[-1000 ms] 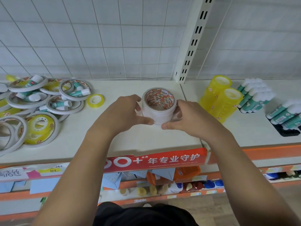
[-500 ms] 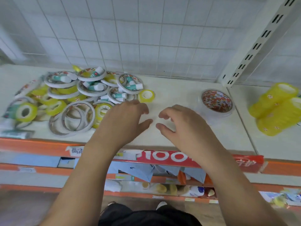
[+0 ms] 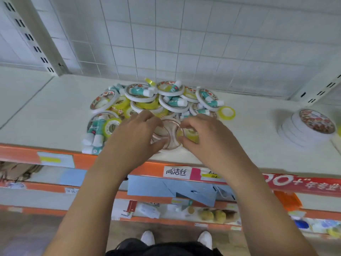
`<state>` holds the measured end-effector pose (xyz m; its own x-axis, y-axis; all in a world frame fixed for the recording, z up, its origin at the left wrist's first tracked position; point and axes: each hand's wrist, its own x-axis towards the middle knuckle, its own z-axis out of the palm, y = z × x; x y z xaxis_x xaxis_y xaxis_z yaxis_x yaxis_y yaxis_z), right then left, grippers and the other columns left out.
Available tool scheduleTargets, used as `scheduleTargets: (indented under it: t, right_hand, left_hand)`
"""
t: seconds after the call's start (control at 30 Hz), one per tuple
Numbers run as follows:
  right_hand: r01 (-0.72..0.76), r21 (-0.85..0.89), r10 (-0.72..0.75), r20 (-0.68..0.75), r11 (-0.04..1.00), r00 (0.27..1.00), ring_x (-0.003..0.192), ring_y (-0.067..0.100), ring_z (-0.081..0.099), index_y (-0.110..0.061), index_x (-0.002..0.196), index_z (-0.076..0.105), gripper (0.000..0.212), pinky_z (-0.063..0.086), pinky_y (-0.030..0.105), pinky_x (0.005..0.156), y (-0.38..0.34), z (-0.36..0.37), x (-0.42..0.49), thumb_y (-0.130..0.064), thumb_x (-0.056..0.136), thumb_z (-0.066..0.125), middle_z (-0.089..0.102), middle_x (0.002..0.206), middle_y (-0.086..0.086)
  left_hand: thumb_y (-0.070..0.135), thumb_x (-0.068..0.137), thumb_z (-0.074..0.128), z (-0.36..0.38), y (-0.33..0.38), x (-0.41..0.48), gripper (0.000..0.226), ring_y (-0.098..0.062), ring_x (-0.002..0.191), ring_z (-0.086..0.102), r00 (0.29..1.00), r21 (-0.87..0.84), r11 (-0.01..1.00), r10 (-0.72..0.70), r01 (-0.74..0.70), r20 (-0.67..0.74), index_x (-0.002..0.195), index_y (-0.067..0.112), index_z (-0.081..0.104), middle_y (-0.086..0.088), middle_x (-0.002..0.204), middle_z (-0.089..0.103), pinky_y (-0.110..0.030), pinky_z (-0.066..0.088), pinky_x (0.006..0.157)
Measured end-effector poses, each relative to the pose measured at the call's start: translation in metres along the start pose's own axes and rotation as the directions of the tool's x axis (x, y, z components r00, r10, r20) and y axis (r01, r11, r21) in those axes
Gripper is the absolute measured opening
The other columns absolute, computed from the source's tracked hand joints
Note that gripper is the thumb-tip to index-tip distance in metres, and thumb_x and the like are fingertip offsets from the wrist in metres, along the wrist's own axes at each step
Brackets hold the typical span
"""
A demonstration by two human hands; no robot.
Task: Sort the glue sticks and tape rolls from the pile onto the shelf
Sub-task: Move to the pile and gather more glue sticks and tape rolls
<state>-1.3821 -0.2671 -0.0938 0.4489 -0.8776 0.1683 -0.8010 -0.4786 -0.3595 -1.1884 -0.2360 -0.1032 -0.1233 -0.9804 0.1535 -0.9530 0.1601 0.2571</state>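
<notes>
A pile of tape rolls (image 3: pixel 147 100) and green-and-white glue sticks (image 3: pixel 93 138) lies on the white shelf (image 3: pixel 55 115). At the pile's front edge my left hand (image 3: pixel 132 139) curls thumb and fingers round a thin white tape ring (image 3: pixel 164 134). My right hand (image 3: pixel 208 139) pinches the neighbouring white ring (image 3: pixel 178 134), which has a yellow tape roll (image 3: pixel 191 134) lying in it. The grips are blurred. Far to the right on the same shelf stands a stack of white tape rolls (image 3: pixel 306 130).
A small yellow tape ring (image 3: pixel 227 112) lies at the pile's right edge. A wire grid (image 3: pixel 166 43) backs the shelf, with slotted uprights (image 3: pixel 35 39) at both ends. The orange shelf edge (image 3: pixel 18 154) carries price labels; lower shelves hold other goods.
Both hands let go of the white tape stack, now left at the right. They moved left to the pile and closed on white rings at its front. The view swung left.
</notes>
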Motion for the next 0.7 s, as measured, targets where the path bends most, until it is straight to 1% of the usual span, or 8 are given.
scheduleTargets:
  t: [0.13, 0.23, 0.3, 0.4, 0.5, 0.6, 0.67, 0.7]
  right_hand:
    - [-0.075, -0.025, 0.075, -0.004, 0.997, 0.997, 0.104, 0.012, 0.056, -0.028, 0.117, 0.062, 0.03, 0.051, 0.036, 0.082, -0.009, 0.007, -0.006, -0.04, 0.09, 0.065, 0.061, 0.113, -0.012]
    - [-0.142, -0.052, 0.142, -0.005, 0.989, 0.99, 0.106, 0.015, 0.055, -0.028, 0.119, 0.062, 0.034, 0.05, 0.038, 0.084, -0.007, 0.005, -0.011, -0.041, 0.087, 0.068, 0.061, 0.114, -0.01]
    - [-0.187, -0.069, 0.188, 0.004, 0.98, 0.982, 0.11, 0.017, 0.052, -0.028, 0.122, 0.061, 0.041, 0.049, 0.039, 0.088, -0.003, 0.003, -0.014, -0.041, 0.084, 0.07, 0.058, 0.118, -0.008]
    - [-0.221, -0.099, 0.224, 0.017, 0.97, 0.974, 0.113, 0.021, 0.047, -0.028, 0.129, 0.056, 0.055, 0.046, 0.04, 0.091, 0.002, 0.002, -0.016, -0.046, 0.08, 0.073, 0.051, 0.124, -0.004]
    - [-0.223, -0.129, 0.229, 0.036, 0.966, 0.973, 0.115, 0.026, 0.043, -0.029, 0.134, 0.047, 0.07, 0.046, 0.044, 0.092, 0.004, 0.006, -0.012, -0.053, 0.074, 0.075, 0.042, 0.131, -0.002]
    - [-0.225, -0.139, 0.234, 0.045, 0.964, 0.971, 0.12, 0.031, 0.042, -0.029, 0.144, 0.037, 0.088, 0.046, 0.044, 0.094, 0.003, 0.016, -0.002, -0.063, 0.071, 0.074, 0.035, 0.141, 0.0]
    - [-0.227, -0.156, 0.237, 0.05, 0.961, 0.97, 0.121, 0.033, 0.042, -0.028, 0.148, 0.032, 0.095, 0.047, 0.045, 0.095, 0.001, 0.025, 0.004, -0.068, 0.071, 0.071, 0.031, 0.144, 0.002]
    - [-0.228, -0.166, 0.239, 0.049, 0.959, 0.97, 0.122, 0.035, 0.042, -0.029, 0.148, 0.032, 0.095, 0.047, 0.045, 0.094, 0.001, 0.029, 0.006, -0.068, 0.071, 0.07, 0.03, 0.145, 0.003]
  left_hand:
    - [0.067, 0.072, 0.059, 0.007, -0.004, 0.002, 0.075, -0.027, 0.118, 0.047, 0.996, -0.003, 0.997, 0.08, -0.079, 0.05, 0.132, 0.022, 0.053, -0.003, 0.133, 0.048, -0.043, 0.043, 0.097]
    - [0.071, 0.066, 0.067, 0.018, 0.001, 0.007, 0.088, -0.025, 0.128, 0.037, 0.987, 0.051, 0.989, 0.131, -0.136, 0.088, 0.138, 0.027, 0.045, 0.0, 0.141, 0.041, -0.04, 0.034, 0.102]
    - [0.068, 0.067, 0.069, 0.024, 0.002, 0.011, 0.088, -0.024, 0.133, 0.032, 0.987, 0.083, 0.986, 0.135, -0.143, 0.088, 0.14, 0.029, 0.04, 0.001, 0.145, 0.036, -0.04, 0.03, 0.105]
    - [0.064, 0.069, 0.07, 0.024, 0.0, 0.017, 0.084, -0.025, 0.13, 0.034, 0.988, 0.044, 0.989, 0.138, -0.141, 0.074, 0.139, 0.03, 0.04, 0.001, 0.14, 0.039, -0.04, 0.029, 0.104]
    - [0.065, 0.065, 0.07, 0.013, -0.003, 0.019, 0.084, -0.026, 0.123, 0.038, 0.988, -0.038, 0.99, 0.136, -0.133, 0.069, 0.137, 0.03, 0.042, 0.0, 0.132, 0.041, -0.042, 0.033, 0.101]
    - [0.065, 0.063, 0.068, 0.001, -0.007, 0.022, 0.084, -0.025, 0.12, 0.04, 0.987, -0.071, 0.987, 0.15, -0.145, 0.066, 0.135, 0.029, 0.045, -0.001, 0.128, 0.042, -0.042, 0.04, 0.099]
    - [0.064, 0.065, 0.071, -0.003, -0.007, 0.024, 0.083, -0.024, 0.12, 0.04, 0.986, -0.066, 0.986, 0.157, -0.154, 0.058, 0.136, 0.028, 0.046, -0.002, 0.128, 0.042, -0.041, 0.042, 0.099]
    - [0.064, 0.065, 0.072, -0.003, -0.007, 0.025, 0.084, -0.024, 0.12, 0.039, 0.986, -0.062, 0.986, 0.158, -0.155, 0.059, 0.136, 0.028, 0.046, -0.001, 0.128, 0.042, -0.041, 0.042, 0.099]
